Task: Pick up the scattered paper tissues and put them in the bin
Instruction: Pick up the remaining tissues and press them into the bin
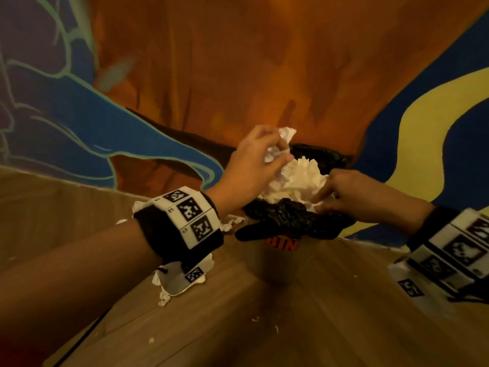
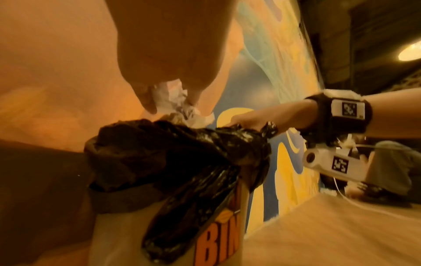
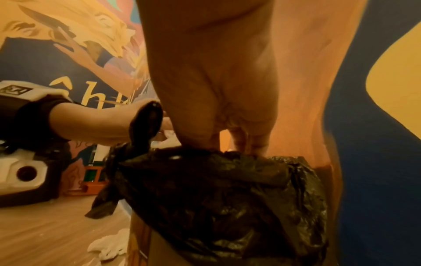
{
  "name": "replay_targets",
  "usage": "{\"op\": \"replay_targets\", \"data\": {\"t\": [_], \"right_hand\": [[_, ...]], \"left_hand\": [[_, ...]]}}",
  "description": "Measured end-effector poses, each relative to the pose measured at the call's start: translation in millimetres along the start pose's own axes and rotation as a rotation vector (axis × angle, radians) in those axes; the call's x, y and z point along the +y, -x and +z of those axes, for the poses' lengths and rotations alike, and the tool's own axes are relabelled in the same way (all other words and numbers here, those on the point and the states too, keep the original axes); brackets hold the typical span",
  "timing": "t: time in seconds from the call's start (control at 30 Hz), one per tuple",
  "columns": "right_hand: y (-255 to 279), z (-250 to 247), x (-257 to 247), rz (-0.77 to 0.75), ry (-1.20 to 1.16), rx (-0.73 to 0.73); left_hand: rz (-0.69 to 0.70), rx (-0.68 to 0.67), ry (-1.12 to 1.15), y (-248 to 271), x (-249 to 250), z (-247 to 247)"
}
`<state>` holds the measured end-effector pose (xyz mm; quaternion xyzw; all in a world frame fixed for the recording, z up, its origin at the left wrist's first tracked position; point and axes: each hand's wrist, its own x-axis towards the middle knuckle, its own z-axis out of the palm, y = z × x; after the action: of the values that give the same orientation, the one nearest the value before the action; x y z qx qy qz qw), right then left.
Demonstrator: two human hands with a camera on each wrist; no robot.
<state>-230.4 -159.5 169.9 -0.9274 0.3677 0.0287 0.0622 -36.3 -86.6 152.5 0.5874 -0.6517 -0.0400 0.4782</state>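
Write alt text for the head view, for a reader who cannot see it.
The left hand holds a crumpled tissue over a bin lined with a black bag and heaped with tissues, while the right hand touches the heap at the rim. More tissues lie on the wooden floor beside it.

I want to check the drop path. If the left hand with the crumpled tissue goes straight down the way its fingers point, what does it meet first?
Probably the heap of white tissues filling the black-bagged bin; the left hand hangs above it, depth unclear.
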Motion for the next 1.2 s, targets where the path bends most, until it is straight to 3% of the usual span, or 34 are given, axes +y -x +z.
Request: {"op": "replay_targets", "data": {"t": [0.1,0.2,0.3,0.4,0.47,0.6,0.7,0.8,0.9,1.03,1.1,1.2], "right_hand": [[-7.7,4.8,-0.8,-0.027,0.184,-0.078],[-21.2,9.3,0.9,-0.040,0.189,-0.172],[-30.9,9.2,2.7,-0.035,0.066,-0.279],[-32.6,-1.5,-3.4,0.024,0.023,-0.316],[-28.2,-11.2,-12.8,0.077,0.069,-0.202],[-20.7,-23.4,-37.1,0.139,0.223,0.244],[-28.8,-25.5,-63.4,0.039,0.125,0.502],[-38.3,-18.7,-102.5,-0.123,-0.023,0.587],[-45.4,-0.6,-143.1,-0.318,-0.172,0.539],[-56.2,42.2,-187.8,-0.513,-0.280,0.335],[-63.3,67.1,-200.7,-0.501,-0.329,0.171],[-79.4,109.7,-204.3,-0.350,-0.369,-0.082]], "left_hand": [[-0.041,-0.283,-0.249,-2.4,-6.7,13.3],[-0.095,-0.495,-0.396,-15.5,-15.7,20.6],[-0.185,-0.607,-0.395,-24.8,-22.8,30.2],[-0.183,-0.596,-0.444,-25.6,-21.0,32.7],[-0.146,-0.529,-0.396,-22.4,-18.0,20.8],[-0.137,-0.405,-0.110,-3.1,-22.0,-17.6],[-0.159,-0.284,-0.002,15.3,-33.4,-44.6],[-0.240,-0.215,-0.046,35.7,-53.7,-66.1],[-0.310,-0.233,-0.094,62.2,-78.4,-84.7],[-0.415,-0.310,-0.211,106.7,-118.3,-102.7],[-0.477,-0.378,-0.307,131.5,-144.2,-108.2],[-0.522,-0.590,-0.520,170.0,-178.2,-115.6]]}}
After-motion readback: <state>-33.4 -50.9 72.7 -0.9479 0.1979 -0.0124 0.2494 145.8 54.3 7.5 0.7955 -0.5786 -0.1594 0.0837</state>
